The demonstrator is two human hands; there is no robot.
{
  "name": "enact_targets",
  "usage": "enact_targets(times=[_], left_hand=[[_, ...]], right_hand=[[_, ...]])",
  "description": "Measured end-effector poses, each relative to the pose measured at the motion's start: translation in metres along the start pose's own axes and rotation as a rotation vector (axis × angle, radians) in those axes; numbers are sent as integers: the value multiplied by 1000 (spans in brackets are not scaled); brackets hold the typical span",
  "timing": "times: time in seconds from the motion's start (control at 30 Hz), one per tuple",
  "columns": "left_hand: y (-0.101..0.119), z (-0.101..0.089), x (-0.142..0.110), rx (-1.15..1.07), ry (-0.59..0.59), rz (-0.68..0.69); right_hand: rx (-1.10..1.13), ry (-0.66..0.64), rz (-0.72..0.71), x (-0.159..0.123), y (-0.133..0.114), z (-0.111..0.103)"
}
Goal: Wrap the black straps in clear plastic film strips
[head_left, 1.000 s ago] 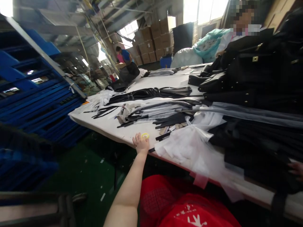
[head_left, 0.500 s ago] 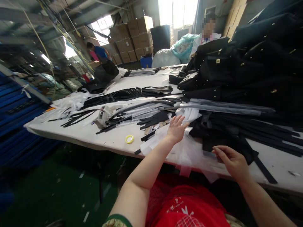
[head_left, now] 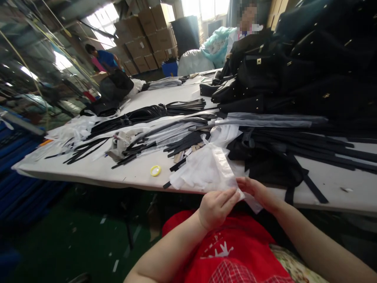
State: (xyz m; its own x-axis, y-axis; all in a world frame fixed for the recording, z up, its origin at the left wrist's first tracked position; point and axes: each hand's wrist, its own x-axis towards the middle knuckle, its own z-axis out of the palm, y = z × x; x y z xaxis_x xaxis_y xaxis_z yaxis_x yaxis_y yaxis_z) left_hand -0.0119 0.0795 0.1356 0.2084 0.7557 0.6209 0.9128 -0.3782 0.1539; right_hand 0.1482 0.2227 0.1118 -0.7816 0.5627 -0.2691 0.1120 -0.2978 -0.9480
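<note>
My left hand [head_left: 216, 207] and my right hand [head_left: 255, 190] meet at the near edge of the white table [head_left: 97, 169]. Both pinch the near end of a thin white plastic bag [head_left: 206, 169] that lies in a loose pile on the table and hangs a little over the edge. Just behind the bag lie black straps [head_left: 273, 157] and a stack of black handbags [head_left: 282, 74]. A small yellow tape ring [head_left: 155, 170] rests on the table to the left of the bag, apart from my hands.
More black strips [head_left: 141, 114] and white wrappers [head_left: 73, 127] spread across the table's left half. A person [head_left: 249, 23] sits behind the handbags; another in blue [head_left: 104, 59] works far back. Cardboard boxes [head_left: 150, 39] are stacked behind. Blue racks [head_left: 17, 173] stand at left over green floor.
My left hand left the yellow ring, passed over the white bags, then drew back to the table edge. My right hand came in, and both now pinch the bag's end.
</note>
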Motion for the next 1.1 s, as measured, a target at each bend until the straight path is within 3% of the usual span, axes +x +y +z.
enact_targets(times=[0.1,0.23,0.3,0.4,0.47,0.53,0.6,0.67,0.73,0.8,0.9,1.1], left_hand=[[14,3,-18,-133,-125,-47],[25,-6,-32,-379,-286,-113],[22,-14,-33,-487,-190,-305],[7,-21,-24,-538,86,-768],[-6,-18,-14,-656,108,-956],[-16,-11,-3,-948,5,-1063],[-19,-3,5,-1231,25,-1188],[-18,1,9,-1334,212,-1314],[-18,0,6,-1294,387,-1358],[-21,-6,-1,-1246,456,-1333],[-27,-13,-20,-1172,499,-1274],[-25,-15,-54,-840,455,-1222]], right_hand=[[260,-55,191,21,-2,21],[271,50,142,43,-11,38],[203,54,87,46,-16,42],[64,-59,5,40,-18,47],[-54,-191,-40,31,-15,53],[-149,-297,-71,23,-10,59],[-227,-356,-81,16,-3,64],[-293,-378,-71,12,3,65],[-370,-386,-73,12,6,63],[-429,-371,-115,20,3,60],[-374,-252,-157,56,-15,60],[-7,208,88,193,-57,99]])
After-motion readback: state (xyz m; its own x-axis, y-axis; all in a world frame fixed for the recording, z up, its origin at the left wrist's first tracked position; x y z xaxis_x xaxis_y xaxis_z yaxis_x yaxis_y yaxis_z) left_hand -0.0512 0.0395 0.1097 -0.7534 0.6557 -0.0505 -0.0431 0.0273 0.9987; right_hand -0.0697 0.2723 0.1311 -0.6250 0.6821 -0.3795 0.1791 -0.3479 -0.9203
